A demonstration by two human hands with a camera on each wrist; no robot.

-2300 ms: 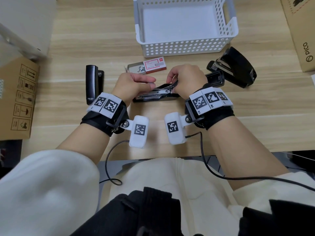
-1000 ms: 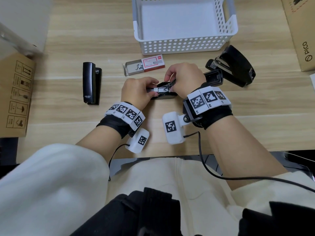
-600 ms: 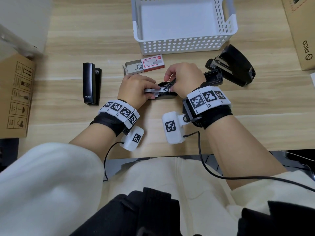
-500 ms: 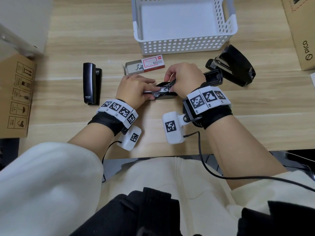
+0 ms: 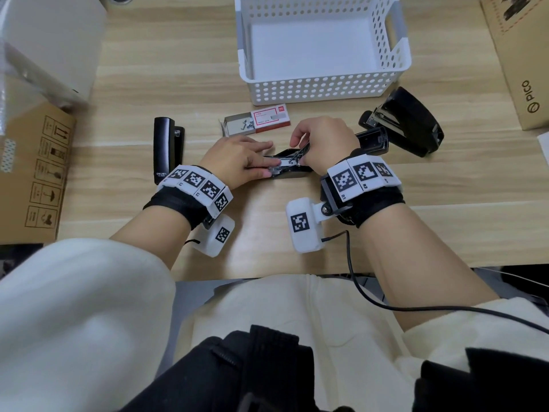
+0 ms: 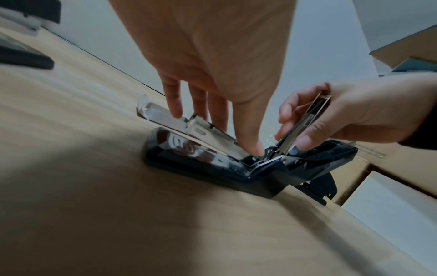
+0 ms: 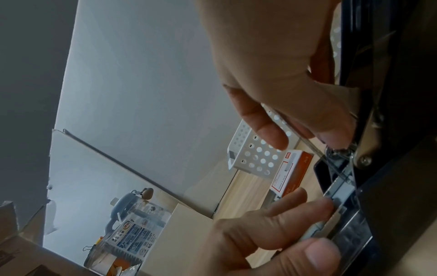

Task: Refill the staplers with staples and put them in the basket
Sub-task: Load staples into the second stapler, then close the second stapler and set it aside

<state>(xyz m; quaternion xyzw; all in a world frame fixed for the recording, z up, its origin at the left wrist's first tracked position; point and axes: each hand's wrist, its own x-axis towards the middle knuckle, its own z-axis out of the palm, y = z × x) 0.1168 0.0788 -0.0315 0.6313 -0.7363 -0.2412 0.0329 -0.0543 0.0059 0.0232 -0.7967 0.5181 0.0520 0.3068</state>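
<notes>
White perforated basket (image 5: 323,90), black staplers (image 5: 167,150), red-white staple box (image 5: 271,118), light wood-grain table (image 5: 178,72)

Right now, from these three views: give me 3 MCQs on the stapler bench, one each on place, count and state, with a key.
1. Where does the red-and-white staple box lie?
A. Inside the basket
B. On the wooden desk, in front of the white perforated plastic basket
C. On the left cardboard carton

2. How many black staplers show in the head view?
A. Two
B. Three
C. Five

3. What state is the black stapler between the hands in?
A. Opened up, metal staple channel exposed
B. Closed, lying in the basket
C. Standing on end, untouched

Key: B, the box lies on the desk just short of the basket wall; B, one at left, one between the hands, one at right; A, the right hand holds the metal arm up while the left hand presses fingers on the channel.
</notes>
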